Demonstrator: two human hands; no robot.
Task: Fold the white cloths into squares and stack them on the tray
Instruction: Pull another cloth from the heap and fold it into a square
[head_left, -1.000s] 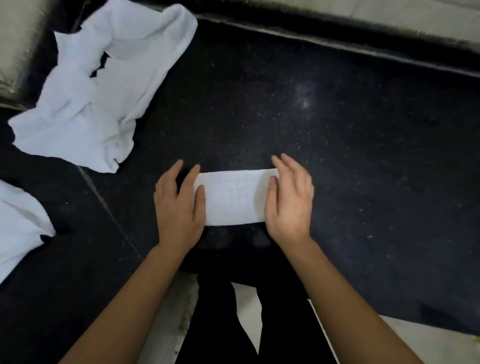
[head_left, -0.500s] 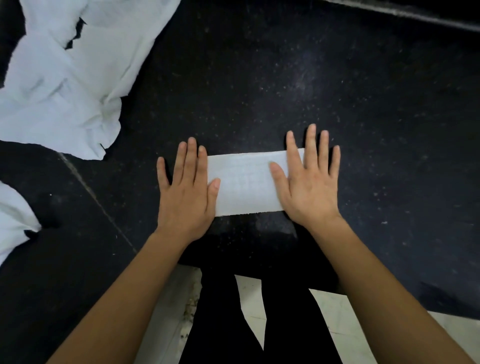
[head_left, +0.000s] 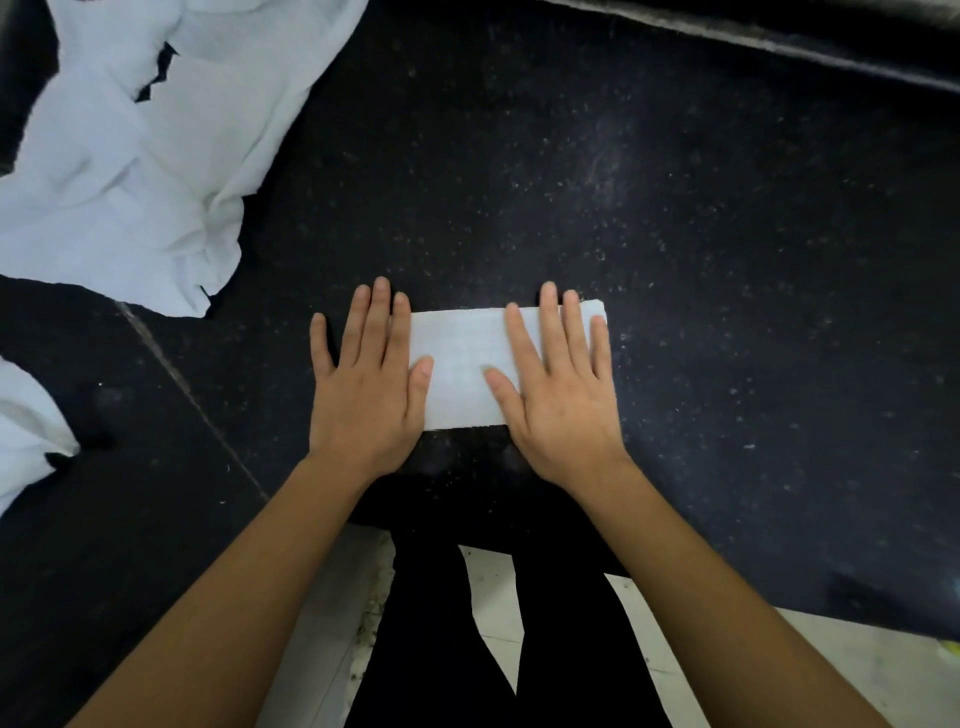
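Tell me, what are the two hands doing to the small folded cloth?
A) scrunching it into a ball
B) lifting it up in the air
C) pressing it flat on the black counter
C: the left hand and right hand lie flat, fingers straight, on the ends of the folded cloth, which rests on the black counter.

Black speckled counter (head_left: 675, 208), diagonal seam (head_left: 171, 358) at left; folded white cloth (head_left: 462, 364) lies flat, an oblong near the front edge; crumpled white cloths (head_left: 119, 171) heaped far left; loose white cloth (head_left: 26, 431) at left border, partly cut off.
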